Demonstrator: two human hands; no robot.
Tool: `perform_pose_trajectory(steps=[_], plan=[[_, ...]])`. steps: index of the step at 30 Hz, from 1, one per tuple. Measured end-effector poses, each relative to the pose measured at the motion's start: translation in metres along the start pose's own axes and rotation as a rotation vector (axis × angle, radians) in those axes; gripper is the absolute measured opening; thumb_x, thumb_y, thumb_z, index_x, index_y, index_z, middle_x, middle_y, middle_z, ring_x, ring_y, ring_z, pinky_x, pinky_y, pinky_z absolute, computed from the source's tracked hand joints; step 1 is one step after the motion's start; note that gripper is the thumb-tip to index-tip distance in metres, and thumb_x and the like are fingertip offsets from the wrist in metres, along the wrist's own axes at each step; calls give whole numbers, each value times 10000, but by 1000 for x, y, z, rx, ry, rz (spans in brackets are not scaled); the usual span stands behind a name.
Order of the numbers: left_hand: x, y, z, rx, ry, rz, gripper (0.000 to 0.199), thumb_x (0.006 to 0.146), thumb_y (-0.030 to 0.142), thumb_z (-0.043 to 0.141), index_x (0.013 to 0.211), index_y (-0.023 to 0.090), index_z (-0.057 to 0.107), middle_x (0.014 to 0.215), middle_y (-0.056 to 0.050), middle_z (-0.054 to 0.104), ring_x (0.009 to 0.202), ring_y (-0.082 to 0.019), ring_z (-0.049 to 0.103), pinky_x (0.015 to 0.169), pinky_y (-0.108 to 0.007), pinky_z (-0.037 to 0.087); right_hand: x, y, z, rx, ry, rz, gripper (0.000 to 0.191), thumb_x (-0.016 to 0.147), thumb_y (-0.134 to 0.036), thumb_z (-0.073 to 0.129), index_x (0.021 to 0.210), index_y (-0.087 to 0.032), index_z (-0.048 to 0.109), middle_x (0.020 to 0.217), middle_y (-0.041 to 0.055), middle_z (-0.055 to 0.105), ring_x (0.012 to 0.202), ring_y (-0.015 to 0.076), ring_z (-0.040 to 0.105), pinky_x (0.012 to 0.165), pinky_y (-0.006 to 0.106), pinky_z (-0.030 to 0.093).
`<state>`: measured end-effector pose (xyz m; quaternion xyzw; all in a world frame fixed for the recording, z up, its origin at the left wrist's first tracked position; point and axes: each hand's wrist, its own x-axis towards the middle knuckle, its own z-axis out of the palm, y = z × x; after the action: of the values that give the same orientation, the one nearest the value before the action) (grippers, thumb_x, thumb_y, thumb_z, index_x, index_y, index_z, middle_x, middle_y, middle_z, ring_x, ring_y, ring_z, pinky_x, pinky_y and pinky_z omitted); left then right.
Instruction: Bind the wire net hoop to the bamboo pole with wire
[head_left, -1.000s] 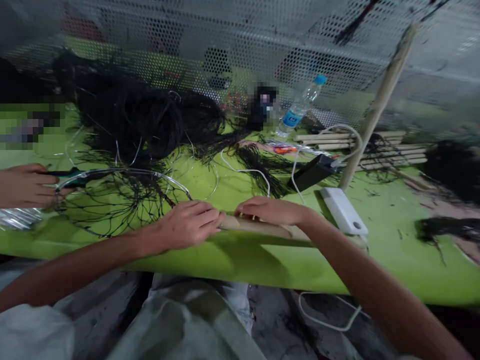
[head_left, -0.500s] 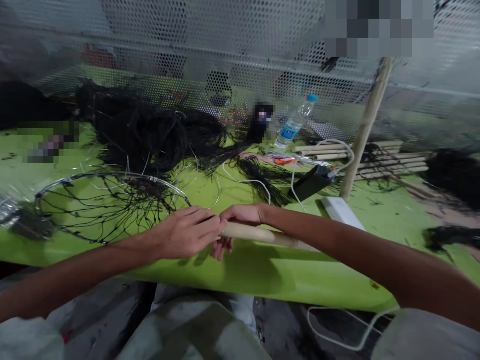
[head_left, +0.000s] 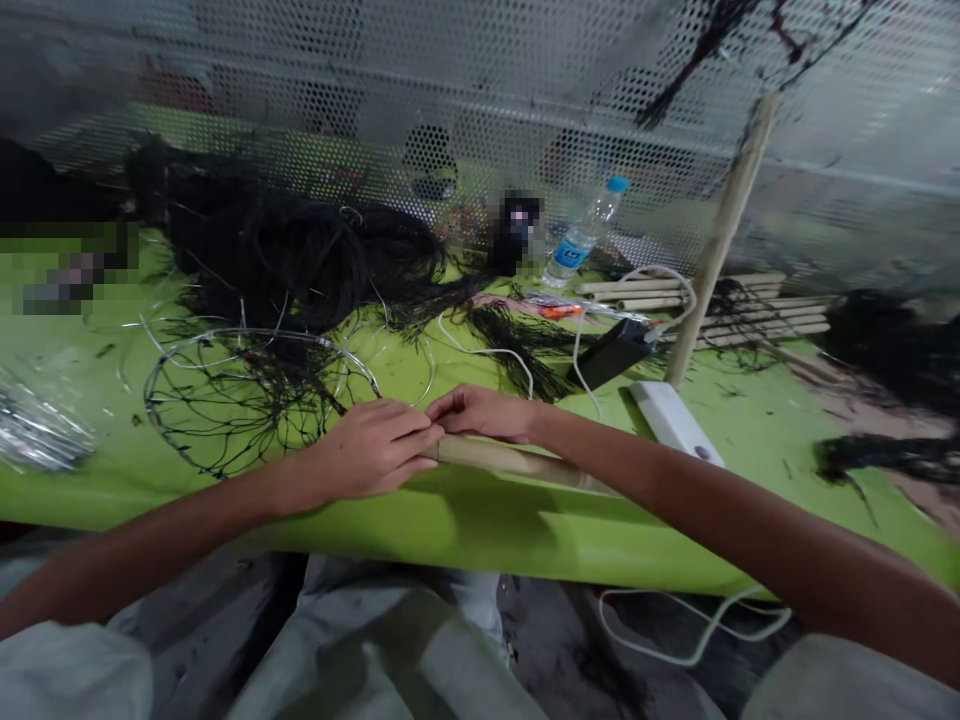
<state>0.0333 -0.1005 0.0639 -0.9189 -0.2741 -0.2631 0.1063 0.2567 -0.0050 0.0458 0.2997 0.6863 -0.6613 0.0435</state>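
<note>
At the table's front edge, my left hand (head_left: 379,450) is wrapped over the left end of a pale bamboo pole (head_left: 510,460), where it meets a wire hoop with dark netting (head_left: 232,400). The hoop extends left from my fingers over the green table (head_left: 360,530). My right hand (head_left: 484,412) touches my left fingertips just behind the pole's end. Its fingertips are pinched together, and what they hold is too small to make out. The pole runs right, under my right forearm.
Black cord bundles (head_left: 300,240) lie at the back left. Behind stand a water bottle (head_left: 585,235), a black box (head_left: 611,355), a white power strip (head_left: 675,425) and an upright pole (head_left: 724,240). Bamboo sticks (head_left: 772,320) lie farther right. Clear plastic (head_left: 37,420) sits far left.
The right hand's fingers have come up from below the pole to behind its end. The netted hoop has shifted right and looks narrower. The camera view has moved slightly.
</note>
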Motion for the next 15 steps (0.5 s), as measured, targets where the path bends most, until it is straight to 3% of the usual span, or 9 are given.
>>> perform_pose_trajectory(steps=[6,15], plan=[[-11,1,23,-108,-15,-69,233,1029,368,607,1107,167,697,943,-57,730,839,-194,693,754,-326,544,0,4,17,24,219,69,411,1009,-416,616,1294,-121,600,1194,96,641,1046,161,652,913,352,603],[-18,-8,49,-333,-118,-214,244,973,339,689,1124,159,755,1021,-66,738,885,-184,724,787,-287,570,0,10,23,13,376,151,372,1010,-419,612,1230,-120,636,1191,95,652,1057,159,651,935,353,596]])
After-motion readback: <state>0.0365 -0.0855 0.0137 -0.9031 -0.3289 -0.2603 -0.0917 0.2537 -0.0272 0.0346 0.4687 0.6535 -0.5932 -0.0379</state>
